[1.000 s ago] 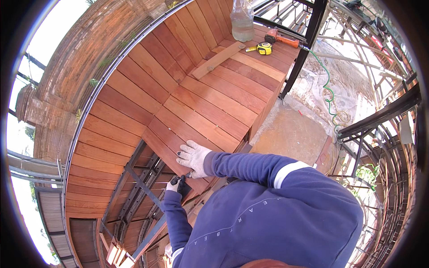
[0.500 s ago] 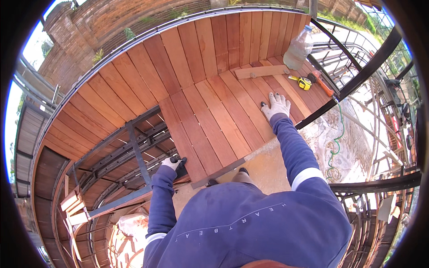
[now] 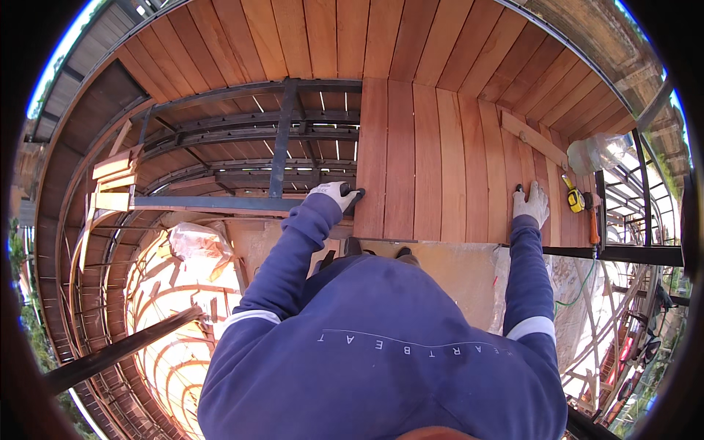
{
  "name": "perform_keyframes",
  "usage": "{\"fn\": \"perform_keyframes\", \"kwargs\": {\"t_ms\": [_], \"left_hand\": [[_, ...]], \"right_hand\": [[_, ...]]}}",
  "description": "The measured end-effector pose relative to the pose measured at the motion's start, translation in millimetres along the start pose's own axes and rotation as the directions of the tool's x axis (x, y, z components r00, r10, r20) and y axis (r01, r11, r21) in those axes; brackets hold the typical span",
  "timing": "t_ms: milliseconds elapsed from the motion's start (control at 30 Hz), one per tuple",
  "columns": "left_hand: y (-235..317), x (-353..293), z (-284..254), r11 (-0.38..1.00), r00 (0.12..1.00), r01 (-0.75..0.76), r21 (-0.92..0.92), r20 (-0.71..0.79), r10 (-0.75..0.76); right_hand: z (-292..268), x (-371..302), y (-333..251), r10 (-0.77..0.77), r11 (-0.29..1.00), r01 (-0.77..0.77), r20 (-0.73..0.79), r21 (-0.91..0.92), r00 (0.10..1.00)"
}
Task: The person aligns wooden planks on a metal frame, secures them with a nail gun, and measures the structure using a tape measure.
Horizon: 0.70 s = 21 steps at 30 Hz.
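Note:
My left hand (image 3: 334, 196), in a light glove with dark fingertips, is closed at the left edge of the outermost reddish wooden plank (image 3: 372, 154). Its fingers are curled and partly hidden. Farther right, my right hand (image 3: 532, 204), gloved alike, lies flat on the planks with its fingers spread and nothing in it. The planks lie side by side as a deck between both hands. Just right of that hand are a yellow tape measure (image 3: 575, 199) and a tool with an orange handle (image 3: 594, 226).
Left of the planks, a dark metal frame (image 3: 280, 150) stands uncovered, with gaps beneath. A loose board (image 3: 533, 139) and a clear plastic bottle (image 3: 595, 152) rest at the right. A plank-faced backrest (image 3: 418, 40) curves behind. A green coiled hose (image 3: 581, 289) hangs at the right.
The view has turned left, so the planks and tools appear shifted and rotated. My left hand stays by the plank's edge, and my right hand still rests flat on the deck.

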<state>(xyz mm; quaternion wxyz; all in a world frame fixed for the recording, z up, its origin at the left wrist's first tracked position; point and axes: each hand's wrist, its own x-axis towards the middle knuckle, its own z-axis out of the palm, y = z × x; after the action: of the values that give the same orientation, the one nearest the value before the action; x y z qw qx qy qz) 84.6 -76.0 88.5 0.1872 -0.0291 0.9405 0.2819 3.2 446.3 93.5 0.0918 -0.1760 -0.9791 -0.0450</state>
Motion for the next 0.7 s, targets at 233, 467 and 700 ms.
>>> {"fn": "perform_keyframes", "kwargs": {"t_ms": [233,467,700], "left_hand": [[3.2,1.3,-3.2,0.992,0.997,0.014,0.126,0.079,-0.025],[-12.9,12.4,0.1,0.998,0.993,-0.055,-0.039,0.099,0.059],[-23.4,17.1,14.9,0.998,0.992,-0.034,0.056,0.121,0.027]], "right_hand": [[5.9,-1.6,7.5,-0.037,0.999,0.036,-0.069,-0.016,0.997],[5.2,-0.4,4.5,-0.039,0.999,0.038,-0.082,-0.009,0.996],[7.6,-0.1,4.6,-0.047,0.999,0.046,-0.085,-0.011,0.995]]}}
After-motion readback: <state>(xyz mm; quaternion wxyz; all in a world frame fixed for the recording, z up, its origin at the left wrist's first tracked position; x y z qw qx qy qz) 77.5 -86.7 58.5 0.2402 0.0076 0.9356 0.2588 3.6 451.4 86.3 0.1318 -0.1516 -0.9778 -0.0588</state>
